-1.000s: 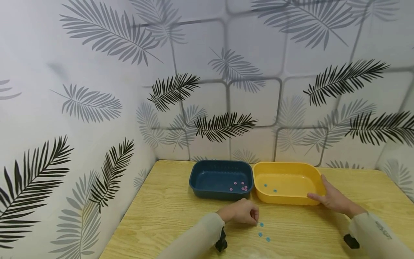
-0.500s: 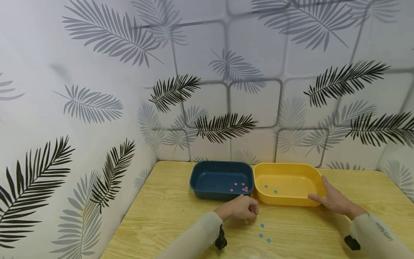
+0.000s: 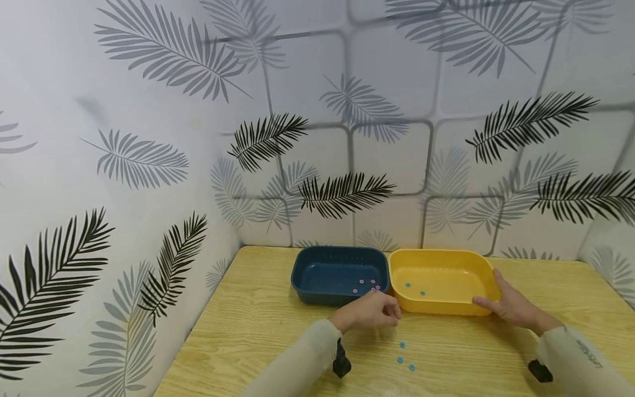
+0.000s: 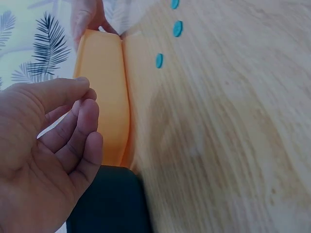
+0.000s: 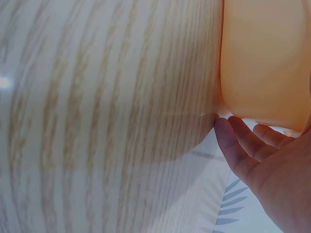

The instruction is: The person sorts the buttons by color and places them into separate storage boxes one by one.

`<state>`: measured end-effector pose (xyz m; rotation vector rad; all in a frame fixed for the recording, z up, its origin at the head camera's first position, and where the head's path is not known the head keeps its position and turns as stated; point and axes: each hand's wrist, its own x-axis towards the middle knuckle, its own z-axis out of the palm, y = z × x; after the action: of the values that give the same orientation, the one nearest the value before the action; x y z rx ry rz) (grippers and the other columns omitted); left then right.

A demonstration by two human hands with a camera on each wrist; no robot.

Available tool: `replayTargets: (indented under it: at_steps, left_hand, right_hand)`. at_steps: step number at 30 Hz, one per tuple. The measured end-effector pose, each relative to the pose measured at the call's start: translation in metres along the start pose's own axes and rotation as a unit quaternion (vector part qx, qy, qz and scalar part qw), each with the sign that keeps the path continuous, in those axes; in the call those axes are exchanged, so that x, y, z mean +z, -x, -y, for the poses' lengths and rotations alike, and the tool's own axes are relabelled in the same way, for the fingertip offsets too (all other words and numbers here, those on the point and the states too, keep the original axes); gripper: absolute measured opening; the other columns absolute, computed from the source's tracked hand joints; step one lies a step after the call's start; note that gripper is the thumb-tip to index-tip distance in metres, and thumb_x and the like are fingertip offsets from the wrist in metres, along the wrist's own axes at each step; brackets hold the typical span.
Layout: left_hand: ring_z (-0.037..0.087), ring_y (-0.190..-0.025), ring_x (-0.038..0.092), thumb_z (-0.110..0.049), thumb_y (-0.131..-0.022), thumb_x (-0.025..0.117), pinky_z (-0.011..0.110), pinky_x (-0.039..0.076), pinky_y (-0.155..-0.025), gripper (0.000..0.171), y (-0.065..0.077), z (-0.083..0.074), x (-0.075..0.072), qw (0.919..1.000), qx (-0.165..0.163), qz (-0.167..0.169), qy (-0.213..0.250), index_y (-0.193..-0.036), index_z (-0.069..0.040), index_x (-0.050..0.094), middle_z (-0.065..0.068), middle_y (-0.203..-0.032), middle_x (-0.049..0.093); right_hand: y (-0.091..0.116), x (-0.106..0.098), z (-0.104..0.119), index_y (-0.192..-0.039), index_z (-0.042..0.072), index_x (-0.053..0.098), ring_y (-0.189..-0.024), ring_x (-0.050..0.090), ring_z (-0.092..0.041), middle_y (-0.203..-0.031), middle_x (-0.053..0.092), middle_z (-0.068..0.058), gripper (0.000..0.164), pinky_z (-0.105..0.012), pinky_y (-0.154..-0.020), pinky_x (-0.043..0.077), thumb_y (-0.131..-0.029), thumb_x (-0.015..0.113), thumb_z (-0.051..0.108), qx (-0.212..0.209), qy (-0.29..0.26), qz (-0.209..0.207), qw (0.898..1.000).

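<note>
Blue buttons (image 4: 178,28) look small, round and perhaps holed.

1 blue tray (image 3: 322,275), 1 yellow tray (image 3: 448,282) and 2 hands (image 3: 369,310) are seen at 1 tabletop (image 3: 461,353); 6 pink buttons (image 3: 361,281) are counted, and 5 blue buttons (image 3: 402,344), 3 of them outside the trays.

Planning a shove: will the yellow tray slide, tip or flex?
Likely slides rather than tips: the yellow tray is low and broad. Probably fairly stiff; its walls look undistorted where the right hand touches. Its glossy inside hints at slippery plastic.
</note>
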<state>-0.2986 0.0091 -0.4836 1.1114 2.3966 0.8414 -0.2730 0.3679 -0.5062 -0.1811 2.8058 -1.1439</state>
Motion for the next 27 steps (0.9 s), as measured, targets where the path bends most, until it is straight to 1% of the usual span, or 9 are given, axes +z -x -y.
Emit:
replayTargets:
  at_steps: [6,8,10,13,15,17,21,23,27]
  left_hand:
    - [-0.002,-0.073,0.057,-0.015,-0.090,0.067,0.016,0.048,-0.069,0.004,-0.001,-0.005,-0.004,0.9998,0.005,-0.016,0.007,-0.093,-0.014,0.068,-0.015,-0.081,0.063]
    - [-0.003,-0.074,0.057,-0.016,-0.091,0.066,0.023,0.045,-0.088,0.005,-0.002,-0.007,-0.007,0.9997,0.010,-0.020,0.007,-0.094,-0.014,0.069,-0.015,-0.080,0.063]
    - [-0.005,-0.075,0.058,-0.018,-0.091,0.065,0.034,0.033,-0.105,0.007,-0.003,-0.009,-0.009,0.9996,0.013,-0.026,0.003,-0.095,-0.014,0.070,-0.016,-0.080,0.064]
    - [-0.005,-0.074,0.057,-0.020,-0.092,0.064,0.035,0.034,-0.104,0.007,-0.004,-0.013,-0.013,0.9993,0.015,-0.036,0.001,-0.094,-0.016,0.070,-0.016,-0.079,0.064]
    - [-0.004,-0.074,0.057,-0.020,-0.092,0.064,0.025,0.046,-0.088,0.008,-0.005,-0.015,-0.014,0.9990,0.012,-0.042,0.011,-0.095,-0.015,0.070,-0.015,-0.080,0.064]
    - [-0.002,-0.073,0.058,-0.020,-0.092,0.064,0.018,0.048,-0.067,0.008,-0.006,-0.016,-0.015,0.9985,0.009,-0.049,0.022,-0.094,-0.016,0.070,-0.015,-0.080,0.064]
    - [-0.001,-0.075,0.058,-0.021,-0.092,0.064,0.019,0.048,-0.067,0.011,-0.009,-0.016,-0.017,0.9974,0.004,-0.062,0.036,-0.098,-0.014,0.071,-0.014,-0.082,0.065]
    - [-0.002,-0.077,0.058,-0.022,-0.092,0.063,0.024,0.049,-0.077,0.013,-0.012,-0.016,-0.018,0.9970,0.000,-0.070,0.034,-0.099,-0.015,0.071,-0.016,-0.083,0.065]
    - [-0.003,-0.078,0.058,-0.021,-0.092,0.064,0.027,0.048,-0.082,0.011,-0.017,-0.017,-0.021,0.9960,-0.009,-0.085,0.029,-0.100,-0.018,0.072,-0.016,-0.088,0.066]
  right_hand:
    - [0.000,-0.001,0.002,-0.139,-0.015,-0.020,-0.125,0.007,-0.064,-0.139,-0.004,-0.048,0.109,-0.070,-0.098,0.010,-0.091,0.063,0.038,0.004,0.003,0.001,1.000]
    - [0.000,-0.001,0.002,-0.139,-0.014,-0.020,-0.125,0.007,-0.064,-0.139,-0.005,-0.048,0.109,-0.070,-0.098,0.010,-0.091,0.063,0.038,0.004,0.003,0.002,1.000]
    - [0.000,-0.002,0.002,-0.139,-0.015,-0.019,-0.125,0.007,-0.064,-0.139,-0.004,-0.048,0.109,-0.070,-0.098,0.011,-0.091,0.063,0.038,0.002,0.006,0.001,1.000]
    - [0.000,-0.002,0.003,-0.139,-0.014,-0.020,-0.125,0.007,-0.064,-0.139,-0.005,-0.048,0.109,-0.070,-0.098,0.010,-0.091,0.063,0.039,0.002,0.005,0.001,1.000]
    - [0.001,-0.002,0.003,-0.139,-0.014,-0.020,-0.125,0.007,-0.064,-0.139,-0.005,-0.048,0.109,-0.070,-0.098,0.010,-0.091,0.063,0.039,0.003,0.006,0.001,1.000]
    - [0.001,-0.001,0.003,-0.139,-0.013,-0.020,-0.125,0.006,-0.064,-0.139,-0.005,-0.047,0.110,-0.070,-0.098,0.010,-0.091,0.063,0.039,0.004,0.003,0.001,1.000]
    - [0.001,-0.001,0.003,-0.139,-0.013,-0.021,-0.125,0.004,-0.064,-0.140,-0.006,-0.047,0.110,-0.070,-0.098,0.008,-0.091,0.062,0.040,0.005,-0.002,0.003,1.000]
    - [0.001,0.000,0.002,-0.139,-0.013,-0.021,-0.126,0.003,-0.064,-0.140,-0.007,-0.047,0.110,-0.070,-0.098,0.007,-0.091,0.062,0.041,0.005,-0.006,0.004,1.000]
    - [0.001,-0.001,0.001,-0.139,-0.012,-0.023,-0.126,0.003,-0.064,-0.140,-0.008,-0.047,0.110,-0.071,-0.098,0.008,-0.091,0.062,0.039,0.002,-0.008,0.006,1.000]
